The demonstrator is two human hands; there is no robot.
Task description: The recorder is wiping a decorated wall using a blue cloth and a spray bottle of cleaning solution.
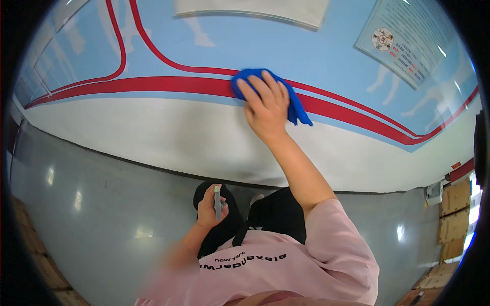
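With fingers spread over it, my right hand (pixel 268 104) presses a bunched blue cloth (pixel 296 108) against the wall, across the red stripe (pixel 178 85). One corner of the cloth hangs down beside the wrist. Lower down, in front of my dark trousers, my left hand (pixel 208 210) is wrapped round what looks like a spray bottle (pixel 218 203), with a grey, narrow top and a pale yellow-green tip. The bottle's body is mostly hidden by the hand. It is held apart from the wall.
The wall is light blue above and white (pixel 143 130) below. A pale panel (pixel 255 9) and a printed board (pixel 403 43) are mounted on it. Grey shiny floor (pixel 117 204) runs along its foot. Cardboard boxes (pixel 454 227) are stacked at the right, with more brown boxes (pixel 35 245) at the left.
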